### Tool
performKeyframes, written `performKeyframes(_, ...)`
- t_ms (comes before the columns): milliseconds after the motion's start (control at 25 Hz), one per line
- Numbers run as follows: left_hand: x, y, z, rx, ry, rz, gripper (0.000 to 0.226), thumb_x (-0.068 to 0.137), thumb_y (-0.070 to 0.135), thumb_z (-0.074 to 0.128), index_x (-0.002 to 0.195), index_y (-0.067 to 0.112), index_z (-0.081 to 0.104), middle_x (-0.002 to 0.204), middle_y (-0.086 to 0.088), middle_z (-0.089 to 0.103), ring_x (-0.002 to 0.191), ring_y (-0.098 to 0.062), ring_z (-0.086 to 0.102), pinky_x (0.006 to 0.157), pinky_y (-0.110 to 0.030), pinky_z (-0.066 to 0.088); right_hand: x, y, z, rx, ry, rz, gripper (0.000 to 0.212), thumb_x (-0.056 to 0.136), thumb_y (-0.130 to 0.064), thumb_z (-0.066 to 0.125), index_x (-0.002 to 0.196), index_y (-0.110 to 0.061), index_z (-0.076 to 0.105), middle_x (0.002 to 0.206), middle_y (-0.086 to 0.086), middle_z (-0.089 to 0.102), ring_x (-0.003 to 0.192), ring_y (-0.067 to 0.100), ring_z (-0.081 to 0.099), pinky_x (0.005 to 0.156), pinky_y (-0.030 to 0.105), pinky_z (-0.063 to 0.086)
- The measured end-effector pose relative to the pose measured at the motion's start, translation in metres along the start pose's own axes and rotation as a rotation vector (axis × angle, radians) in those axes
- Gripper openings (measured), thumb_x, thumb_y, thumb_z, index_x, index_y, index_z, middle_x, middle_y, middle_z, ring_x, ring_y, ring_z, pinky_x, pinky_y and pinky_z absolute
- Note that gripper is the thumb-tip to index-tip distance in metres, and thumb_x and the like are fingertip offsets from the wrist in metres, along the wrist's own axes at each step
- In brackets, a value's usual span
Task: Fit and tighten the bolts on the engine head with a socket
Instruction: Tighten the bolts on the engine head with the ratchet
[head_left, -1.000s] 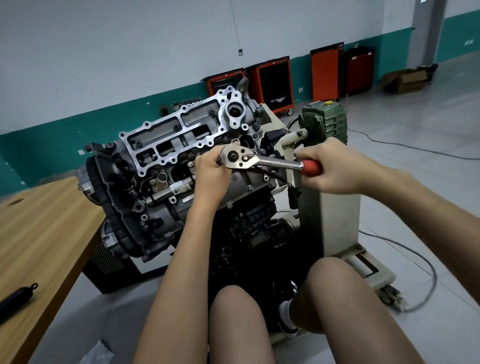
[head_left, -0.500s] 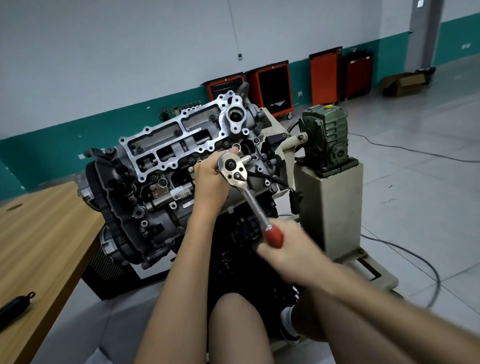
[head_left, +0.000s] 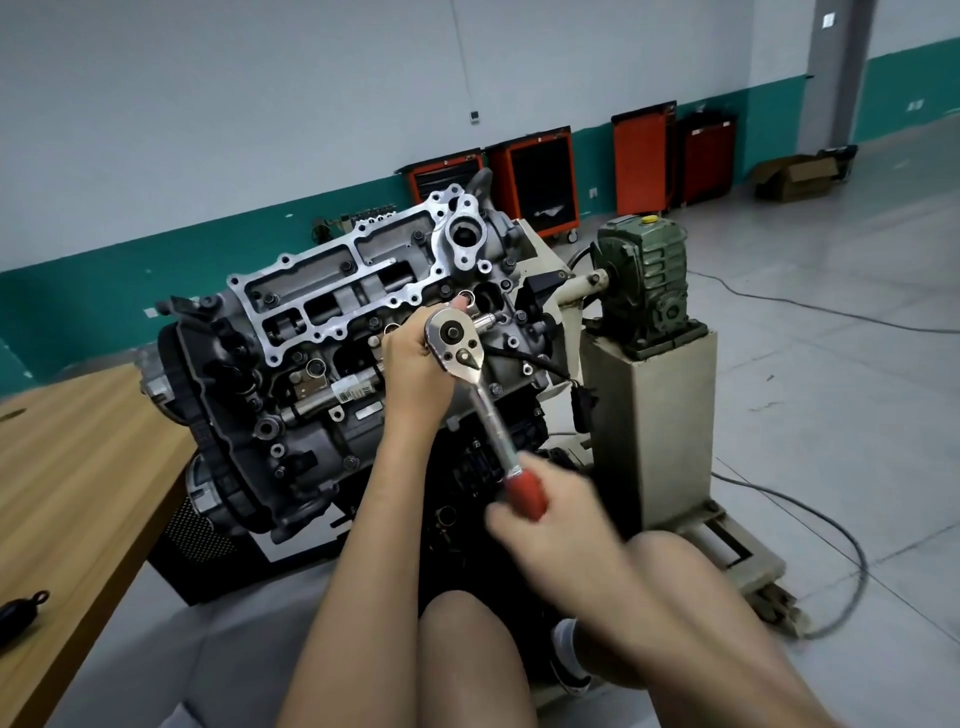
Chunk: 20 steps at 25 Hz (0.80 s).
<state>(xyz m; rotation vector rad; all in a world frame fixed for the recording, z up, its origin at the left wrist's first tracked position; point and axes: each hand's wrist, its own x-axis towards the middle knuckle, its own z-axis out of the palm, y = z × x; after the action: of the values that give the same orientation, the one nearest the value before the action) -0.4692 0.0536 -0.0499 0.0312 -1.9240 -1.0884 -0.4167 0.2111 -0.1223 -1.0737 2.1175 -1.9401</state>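
The engine head (head_left: 332, 312), bare aluminium with several black bolts along its frame, sits tilted on a stand in front of me. A chrome ratchet wrench (head_left: 457, 343) with a red grip is seated on the head's right side; the socket and bolt under it are hidden. My left hand (head_left: 415, 369) wraps around the ratchet's head from the left and steadies it. My right hand (head_left: 545, 514), blurred by motion, is closed on the red grip, which points down and to the right.
A wooden table (head_left: 78, 467) stands at the left with a black object (head_left: 21, 608) near its edge. The stand's beige column (head_left: 654, 415) carries a green gearbox (head_left: 644, 280). A cable (head_left: 831, 545) lies on the floor at right. Orange tool carts (head_left: 535, 182) line the far wall.
My right hand has swung the ratchet handle from pointing right, level, down to lower right. The left hand has stayed on the ratchet head.
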Motion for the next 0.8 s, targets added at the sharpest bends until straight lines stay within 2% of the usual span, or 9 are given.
performKeyframes(80,0.001,0.000,-0.001,0.022,0.008,0.023,0.055,0.093,0.027,0.057,0.042,0.037,0.042,0.041,0.016,0.032,0.045,-0.002,0.026,0.054,-0.021,0.029,-0.007,-0.003,0.049,0.277,0.046,0.092,0.022,0.068,-0.014,0.056,0.061,-0.019,0.036,0.049,-0.006,0.031,0.044,0.015,0.030,0.041,0.028,0.028)
performKeyframes(200,0.002,0.001,-0.003,0.032,-0.020,0.029,0.056,0.094,0.024,0.058,0.042,0.036,0.042,0.041,0.015,0.032,0.046,-0.003,0.025,0.056,-0.023,0.030,-0.004,-0.003,0.048,0.270,0.010,0.132,0.022,0.069,-0.012,0.054,0.061,-0.017,0.034,0.049,-0.003,0.031,0.042,0.017,0.031,0.039,0.026,0.028)
performKeyframes(280,0.002,0.000,-0.004,0.049,-0.044,0.048,0.055,0.094,0.024,0.057,0.042,0.037,0.044,0.040,0.016,0.035,0.044,-0.002,0.027,0.053,-0.021,0.029,0.004,0.001,0.005,0.094,-0.078,0.106,0.031,0.075,-0.003,0.059,0.059,-0.017,0.037,0.045,-0.008,0.034,0.038,0.007,0.031,0.036,0.022,0.029)
performKeyframes(400,0.004,-0.003,-0.004,0.035,-0.077,0.059,0.047,0.094,0.014,0.056,0.051,0.033,0.059,0.043,0.017,0.045,0.043,0.000,0.038,0.051,-0.012,0.033,0.042,-0.008,-0.078,-0.394,-0.274,-0.035,0.037,0.079,0.001,0.062,0.057,-0.023,0.044,0.045,-0.011,0.041,0.038,0.002,0.036,0.041,0.017,0.032)
performKeyframes(480,0.005,-0.003,-0.003,0.032,-0.086,0.032,0.034,0.092,0.009,0.056,0.059,0.015,0.064,0.044,0.018,0.048,0.045,0.001,0.040,0.052,-0.014,0.035,0.074,-0.024,-0.117,-0.684,-0.285,-0.152,0.029,0.077,-0.003,0.064,0.062,-0.021,0.048,0.050,-0.009,0.046,0.042,0.003,0.042,0.046,0.019,0.036)
performKeyframes(560,0.004,-0.003,-0.003,0.020,-0.066,0.043,0.042,0.093,0.011,0.056,0.053,0.024,0.058,0.042,0.019,0.044,0.042,0.002,0.038,0.050,-0.009,0.031,0.088,-0.029,-0.126,-0.801,-0.237,-0.221,0.022,0.076,-0.006,0.063,0.065,-0.020,0.050,0.052,-0.007,0.048,0.046,0.008,0.046,0.049,0.025,0.038)
performKeyframes(600,0.002,-0.003,-0.004,0.015,-0.056,0.048,0.050,0.093,0.015,0.056,0.047,0.033,0.051,0.041,0.018,0.042,0.042,0.002,0.036,0.049,-0.009,0.029,0.084,-0.025,-0.121,-0.774,-0.208,-0.216,0.022,0.075,-0.007,0.064,0.065,-0.020,0.050,0.053,-0.006,0.048,0.047,0.010,0.046,0.050,0.026,0.038)
performKeyframes(680,0.000,-0.002,-0.004,0.020,-0.049,0.039,0.056,0.094,0.021,0.056,0.042,0.035,0.042,0.041,0.016,0.037,0.044,-0.001,0.031,0.049,-0.013,0.026,0.055,-0.008,-0.088,-0.566,-0.117,-0.193,0.025,0.074,-0.003,0.066,0.064,-0.016,0.047,0.052,-0.007,0.044,0.047,0.008,0.040,0.051,0.028,0.034)
performKeyframes(800,0.000,0.000,-0.001,0.057,-0.022,0.024,0.055,0.094,0.023,0.057,0.042,0.037,0.044,0.042,0.015,0.036,0.045,-0.002,0.028,0.052,-0.017,0.028,0.001,0.003,-0.004,-0.030,0.032,-0.023,0.030,0.073,-0.002,0.065,0.061,-0.017,0.041,0.050,-0.008,0.035,0.046,0.004,0.030,0.047,0.023,0.028)
